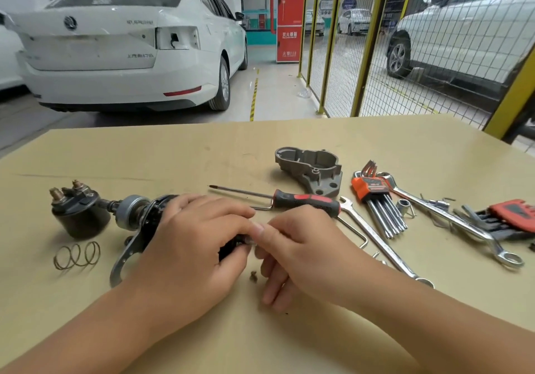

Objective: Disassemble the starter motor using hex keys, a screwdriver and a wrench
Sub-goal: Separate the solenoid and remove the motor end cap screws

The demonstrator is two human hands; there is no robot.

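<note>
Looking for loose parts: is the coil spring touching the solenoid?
Apart. The head view shows bare table between the spring and the solenoid.

At twelve o'clock I read white Chinese characters 消火栓 on the tall red fire-hydrant cabinet; lower on it stands 灭火器箱 and, near its foot, 火警119. At ten o'clock the white saloon car carries a round winged-arrow Skoda badge on its boot lid; its chrome lettering beside and below is too blurred to read.
</note>
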